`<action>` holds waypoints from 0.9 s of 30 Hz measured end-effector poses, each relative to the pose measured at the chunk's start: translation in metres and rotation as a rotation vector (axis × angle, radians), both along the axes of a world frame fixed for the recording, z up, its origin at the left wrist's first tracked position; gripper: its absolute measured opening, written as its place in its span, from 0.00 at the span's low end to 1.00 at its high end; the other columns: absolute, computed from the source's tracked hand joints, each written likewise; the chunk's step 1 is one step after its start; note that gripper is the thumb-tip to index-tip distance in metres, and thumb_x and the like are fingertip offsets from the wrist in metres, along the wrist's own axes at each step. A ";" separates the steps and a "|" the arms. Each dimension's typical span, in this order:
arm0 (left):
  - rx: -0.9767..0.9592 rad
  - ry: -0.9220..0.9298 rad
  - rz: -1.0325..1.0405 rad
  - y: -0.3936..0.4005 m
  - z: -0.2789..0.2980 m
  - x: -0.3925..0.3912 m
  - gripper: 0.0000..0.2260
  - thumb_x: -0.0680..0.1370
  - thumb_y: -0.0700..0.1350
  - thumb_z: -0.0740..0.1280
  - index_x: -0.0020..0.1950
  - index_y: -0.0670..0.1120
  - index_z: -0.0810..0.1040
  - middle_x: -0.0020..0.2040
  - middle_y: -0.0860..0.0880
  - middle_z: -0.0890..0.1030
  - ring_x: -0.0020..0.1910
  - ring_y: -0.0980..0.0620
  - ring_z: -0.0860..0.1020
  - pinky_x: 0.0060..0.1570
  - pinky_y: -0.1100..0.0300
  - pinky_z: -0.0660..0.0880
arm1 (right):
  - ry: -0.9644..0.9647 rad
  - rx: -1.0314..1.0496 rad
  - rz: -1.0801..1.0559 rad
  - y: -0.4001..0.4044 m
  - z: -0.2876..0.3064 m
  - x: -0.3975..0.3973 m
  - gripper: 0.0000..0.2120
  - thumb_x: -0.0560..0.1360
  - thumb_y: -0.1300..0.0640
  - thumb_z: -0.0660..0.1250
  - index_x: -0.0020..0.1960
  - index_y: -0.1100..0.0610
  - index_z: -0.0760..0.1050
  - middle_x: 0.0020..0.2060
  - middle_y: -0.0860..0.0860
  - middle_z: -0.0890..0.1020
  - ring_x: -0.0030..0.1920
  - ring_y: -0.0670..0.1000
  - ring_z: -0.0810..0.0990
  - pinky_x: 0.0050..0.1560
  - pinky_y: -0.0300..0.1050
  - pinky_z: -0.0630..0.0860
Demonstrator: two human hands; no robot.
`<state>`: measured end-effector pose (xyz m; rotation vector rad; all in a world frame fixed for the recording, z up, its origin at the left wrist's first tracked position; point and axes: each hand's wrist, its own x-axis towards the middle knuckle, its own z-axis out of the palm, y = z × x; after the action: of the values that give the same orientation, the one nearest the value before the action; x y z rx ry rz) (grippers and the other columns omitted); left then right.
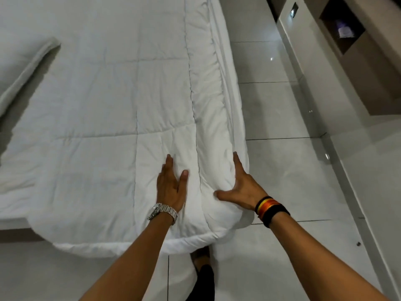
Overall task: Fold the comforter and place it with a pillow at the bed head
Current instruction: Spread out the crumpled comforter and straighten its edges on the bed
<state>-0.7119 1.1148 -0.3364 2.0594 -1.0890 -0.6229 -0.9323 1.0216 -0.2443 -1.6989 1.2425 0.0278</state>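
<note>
Here the comforter (pixel 104 101) lies spread over the bed, its right edge rolled in a thick fold. The left hand (pixel 170 187) presses flat beside that fold; the right hand (pixel 240 190) cups it, fingers wide. Soft, bulky and light, it looks best taken at the corners.

Matt quilted cloth comforter (pixel 104 105), glossy floor tiles (pixel 282 174)

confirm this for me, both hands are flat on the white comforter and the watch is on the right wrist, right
Not quite. The head view shows the watch on the left wrist; the right wrist wears a striped band. The rest stands: the left hand and right hand press on the white comforter.
</note>
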 end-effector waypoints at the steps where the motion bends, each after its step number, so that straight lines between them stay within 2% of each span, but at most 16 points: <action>1: -0.009 0.002 -0.007 0.003 0.005 -0.002 0.35 0.82 0.65 0.54 0.85 0.50 0.51 0.84 0.52 0.57 0.81 0.47 0.59 0.79 0.43 0.58 | -0.055 0.008 -0.052 0.005 0.005 -0.004 0.66 0.67 0.42 0.81 0.84 0.43 0.33 0.76 0.50 0.71 0.70 0.55 0.75 0.63 0.41 0.70; 2: -0.021 0.006 -0.017 0.009 0.012 -0.005 0.35 0.82 0.65 0.54 0.85 0.51 0.50 0.84 0.51 0.58 0.80 0.47 0.62 0.78 0.43 0.60 | -0.133 0.011 -0.111 0.013 0.013 -0.008 0.63 0.68 0.45 0.81 0.84 0.44 0.36 0.76 0.47 0.68 0.73 0.54 0.72 0.65 0.40 0.68; 4: -0.040 0.047 -0.024 0.019 0.029 -0.013 0.34 0.83 0.66 0.54 0.85 0.56 0.49 0.82 0.51 0.63 0.78 0.47 0.66 0.76 0.44 0.64 | -0.303 0.018 -0.253 0.028 0.032 -0.015 0.62 0.64 0.46 0.80 0.85 0.44 0.43 0.76 0.45 0.66 0.75 0.51 0.68 0.70 0.42 0.66; 6: -0.062 0.110 0.010 0.026 0.047 -0.017 0.35 0.81 0.69 0.53 0.84 0.59 0.48 0.81 0.51 0.66 0.76 0.47 0.70 0.74 0.47 0.67 | -0.421 0.032 -0.368 0.042 0.048 -0.019 0.59 0.61 0.42 0.78 0.83 0.39 0.48 0.76 0.44 0.67 0.72 0.49 0.71 0.71 0.47 0.71; 8: -0.097 0.100 0.007 0.030 0.065 -0.023 0.36 0.80 0.71 0.53 0.84 0.60 0.49 0.80 0.52 0.68 0.74 0.47 0.72 0.72 0.53 0.69 | -0.467 0.095 -0.453 0.060 0.053 -0.026 0.54 0.64 0.41 0.75 0.83 0.39 0.51 0.75 0.45 0.70 0.69 0.50 0.75 0.70 0.53 0.75; 10: -0.043 0.086 -0.073 0.038 0.074 -0.034 0.34 0.81 0.68 0.56 0.84 0.60 0.48 0.79 0.52 0.69 0.73 0.47 0.74 0.69 0.57 0.70 | -0.416 0.205 -0.533 0.085 0.043 -0.036 0.49 0.69 0.40 0.75 0.83 0.47 0.55 0.74 0.49 0.74 0.68 0.53 0.77 0.72 0.56 0.74; 12: 0.086 0.102 -0.211 0.051 0.068 -0.053 0.34 0.82 0.66 0.58 0.84 0.62 0.45 0.79 0.52 0.69 0.70 0.46 0.76 0.67 0.58 0.72 | -0.291 0.230 -0.630 0.116 0.021 -0.047 0.47 0.72 0.34 0.73 0.83 0.49 0.58 0.76 0.52 0.73 0.71 0.56 0.76 0.74 0.56 0.71; 15: 0.220 0.084 -0.366 0.074 0.045 -0.066 0.33 0.84 0.64 0.57 0.84 0.61 0.43 0.80 0.51 0.67 0.72 0.44 0.75 0.70 0.51 0.71 | -0.046 0.078 -0.685 0.159 -0.007 -0.054 0.52 0.70 0.25 0.69 0.84 0.47 0.53 0.80 0.53 0.67 0.78 0.59 0.68 0.76 0.57 0.67; 19: 0.118 0.049 -0.230 0.118 0.014 -0.038 0.29 0.84 0.62 0.58 0.84 0.55 0.56 0.81 0.49 0.66 0.76 0.47 0.70 0.73 0.49 0.69 | 0.173 -0.421 -0.360 0.185 -0.040 -0.033 0.47 0.77 0.29 0.62 0.86 0.46 0.44 0.85 0.54 0.48 0.84 0.57 0.49 0.81 0.63 0.52; 21: 0.082 -0.065 -0.127 0.145 0.000 -0.004 0.30 0.84 0.61 0.59 0.83 0.51 0.60 0.81 0.47 0.66 0.78 0.46 0.67 0.75 0.46 0.67 | 0.202 -0.511 -0.245 0.177 -0.054 -0.010 0.43 0.80 0.31 0.59 0.85 0.43 0.41 0.85 0.53 0.41 0.84 0.56 0.42 0.80 0.66 0.47; 22: 0.072 -0.119 -0.091 0.157 -0.007 0.016 0.30 0.84 0.60 0.59 0.83 0.49 0.61 0.80 0.45 0.66 0.78 0.45 0.66 0.75 0.45 0.66 | 0.219 -0.489 -0.255 0.172 -0.062 0.001 0.43 0.80 0.31 0.60 0.85 0.42 0.40 0.85 0.52 0.40 0.84 0.56 0.41 0.79 0.67 0.47; 24: 0.063 -0.191 -0.046 0.176 -0.018 0.057 0.30 0.83 0.58 0.60 0.82 0.45 0.62 0.80 0.43 0.67 0.78 0.43 0.67 0.75 0.43 0.66 | 0.219 -0.326 -0.473 0.159 -0.079 0.015 0.50 0.77 0.32 0.66 0.85 0.47 0.41 0.85 0.54 0.44 0.84 0.57 0.45 0.78 0.68 0.51; 26: 0.065 -0.210 -0.033 0.187 -0.022 0.090 0.30 0.83 0.57 0.60 0.82 0.44 0.63 0.80 0.42 0.67 0.78 0.42 0.67 0.75 0.42 0.66 | 0.183 -0.129 -0.796 0.147 -0.093 0.017 0.59 0.72 0.34 0.75 0.85 0.54 0.42 0.84 0.57 0.53 0.83 0.60 0.53 0.78 0.70 0.55; 27: 0.065 -0.216 -0.034 0.188 -0.023 0.102 0.30 0.83 0.56 0.60 0.82 0.44 0.62 0.80 0.42 0.67 0.78 0.43 0.66 0.75 0.42 0.66 | 0.170 -0.071 -0.881 0.140 -0.099 0.016 0.60 0.70 0.36 0.78 0.85 0.57 0.44 0.83 0.58 0.59 0.82 0.62 0.58 0.78 0.70 0.55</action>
<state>-0.6100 1.3033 -0.3592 2.2074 -1.2418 -0.4654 -0.9166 1.1611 -0.3431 -1.0932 2.0416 -0.4100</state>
